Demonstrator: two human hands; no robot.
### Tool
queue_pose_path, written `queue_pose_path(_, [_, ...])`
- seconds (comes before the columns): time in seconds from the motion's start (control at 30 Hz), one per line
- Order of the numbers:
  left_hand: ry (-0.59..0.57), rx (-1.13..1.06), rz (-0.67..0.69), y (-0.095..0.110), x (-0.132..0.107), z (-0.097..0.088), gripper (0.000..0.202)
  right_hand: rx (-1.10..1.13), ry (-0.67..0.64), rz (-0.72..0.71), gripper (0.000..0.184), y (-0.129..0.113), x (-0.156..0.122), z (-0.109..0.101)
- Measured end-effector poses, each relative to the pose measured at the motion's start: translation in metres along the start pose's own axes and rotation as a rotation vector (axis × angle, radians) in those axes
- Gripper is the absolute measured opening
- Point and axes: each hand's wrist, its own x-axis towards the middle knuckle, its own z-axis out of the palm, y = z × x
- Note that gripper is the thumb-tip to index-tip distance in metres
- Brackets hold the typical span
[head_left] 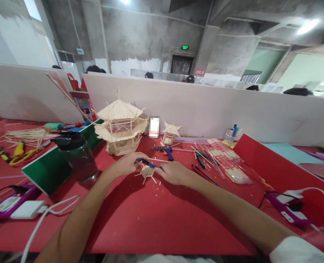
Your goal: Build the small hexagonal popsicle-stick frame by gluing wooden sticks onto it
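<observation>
A small wooden-stick piece [147,172], round with sticks poking out, lies on the red table [156,219] between my hands. My left hand [129,163] is closed, pinching its left side. My right hand [173,172] is closed round blue-handled pliers [149,164], whose handles reach left over the piece. Behind them stands a large two-tier stick pagoda [121,128] and a small stick pavilion [170,133].
A dark water bottle [76,155] stands left of my hands beside a green board [55,164]. A blue glue gun [165,150], cutters [200,157] and packs of sticks [228,160] lie to the right. Chargers and cables lie at both front corners. White partitions [233,113] close off the back.
</observation>
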Motion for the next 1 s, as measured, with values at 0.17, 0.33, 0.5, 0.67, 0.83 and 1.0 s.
queue_pose_path(0.17, [0.039, -0.195, -0.117, -0.012, -0.003, -0.003, 0.04, -0.058, -0.055, 0.021, 0.057, 0.015, -0.023, -0.016])
queue_pose_path(0.33, [0.036, -0.028, -0.07, -0.02, 0.002, 0.01, 0.044, -0.036, 0.019, 0.123, 0.051, 0.057, -0.035, -0.018])
queue_pose_path(0.5, [0.093, 0.181, -0.045, -0.017, 0.015, 0.033, 0.047, -0.117, 0.086, 0.25, 0.05, 0.109, -0.034, -0.004])
queue_pose_path(0.67, [0.175, 0.222, -0.103, -0.011, 0.019, 0.036, 0.042, -0.124, 0.071, 0.384, 0.052, 0.136, -0.038, 0.013])
queue_pose_path(0.83, [0.251, 0.177, -0.153, -0.017, 0.013, 0.021, 0.042, -0.104, 0.081, 0.438, 0.056, 0.14, -0.041, 0.021])
queue_pose_path(1.0, [0.152, 0.286, -0.337, -0.019, 0.002, 0.009, 0.041, -0.108, 0.074, 0.503, 0.063, 0.138, -0.034, 0.028])
